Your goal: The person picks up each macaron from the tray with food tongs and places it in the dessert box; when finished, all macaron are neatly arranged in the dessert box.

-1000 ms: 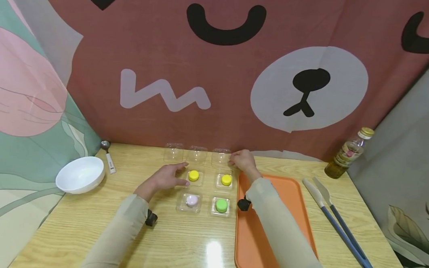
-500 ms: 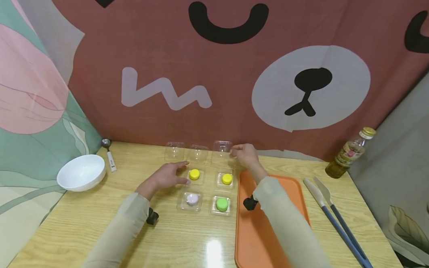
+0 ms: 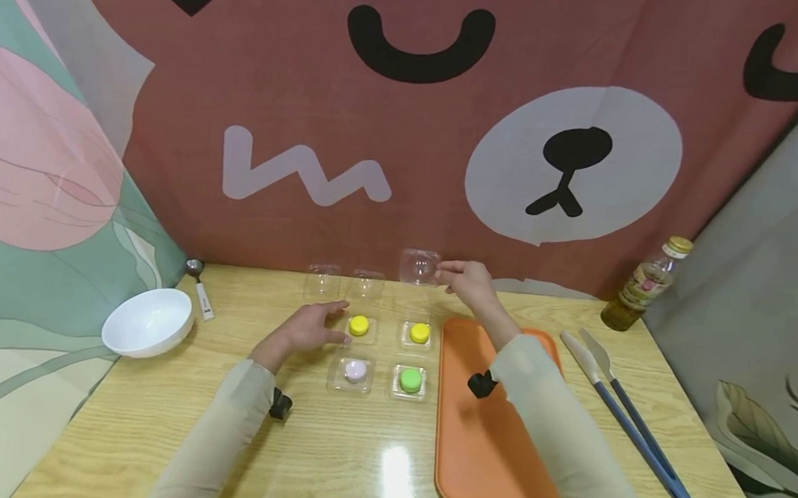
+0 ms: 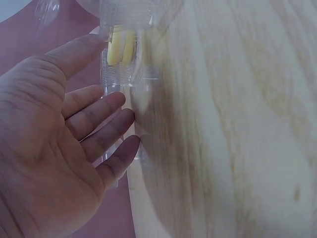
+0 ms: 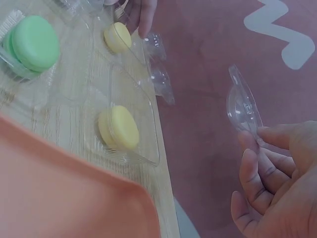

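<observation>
My right hand (image 3: 471, 284) pinches the edge of a clear plastic lid (image 3: 418, 267) between thumb and fingertips; the right wrist view shows its domed middle. The lid is raised above the table's back edge. Below it, a yellow macaron (image 3: 420, 333) sits in a clear plastic tray. My left hand (image 3: 308, 327) has its fingers spread beside another yellow macaron (image 3: 359, 325) in a tray, with thumb and index finger on either side of that tray's left edge. Nearer me are a lilac macaron (image 3: 355, 371) and a green macaron (image 3: 411, 380), each in a clear tray.
Two more clear lids (image 3: 322, 282) (image 3: 367, 286) stand along the back. An orange tray (image 3: 490, 449) lies under my right forearm. Blue-handled tongs (image 3: 634, 419) and an oil bottle (image 3: 646, 286) are at right. A white bowl (image 3: 148, 323) and a spoon (image 3: 200, 290) occupy the left.
My right hand has lifted the clear lid up and slightly right, away from the row of lids at the back. My left hand has stayed in place.
</observation>
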A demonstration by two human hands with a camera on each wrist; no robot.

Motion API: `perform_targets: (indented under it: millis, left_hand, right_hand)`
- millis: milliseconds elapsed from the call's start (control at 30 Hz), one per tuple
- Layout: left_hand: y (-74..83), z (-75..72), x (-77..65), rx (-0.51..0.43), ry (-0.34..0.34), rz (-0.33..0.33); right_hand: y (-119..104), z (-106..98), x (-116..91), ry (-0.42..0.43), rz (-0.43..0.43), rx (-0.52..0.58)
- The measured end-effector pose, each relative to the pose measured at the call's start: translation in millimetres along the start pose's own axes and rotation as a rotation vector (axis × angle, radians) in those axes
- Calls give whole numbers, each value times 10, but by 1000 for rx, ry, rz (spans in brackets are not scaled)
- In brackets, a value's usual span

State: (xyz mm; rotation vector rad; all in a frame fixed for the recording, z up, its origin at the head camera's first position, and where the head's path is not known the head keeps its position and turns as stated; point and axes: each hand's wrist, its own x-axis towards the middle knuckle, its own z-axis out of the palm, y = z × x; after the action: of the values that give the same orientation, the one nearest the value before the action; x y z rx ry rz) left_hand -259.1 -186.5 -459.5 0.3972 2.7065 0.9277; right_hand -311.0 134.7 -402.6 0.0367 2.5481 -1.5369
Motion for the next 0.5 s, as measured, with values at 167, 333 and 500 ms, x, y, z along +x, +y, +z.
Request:
perform_targets:
  millis: [167,333,500]
  left_hand:
    - [-46,-60,-57,-33,21,13]
    - [52,-209,-157,-85,150,80]
    - [320,-248,-181,-137,198,143]
  right_hand:
    - [20,12,-24,-3,-18,-14]
    - [28,50,-70,24,-63,-14]
    - [-15,132,-145,73,-157,-14]
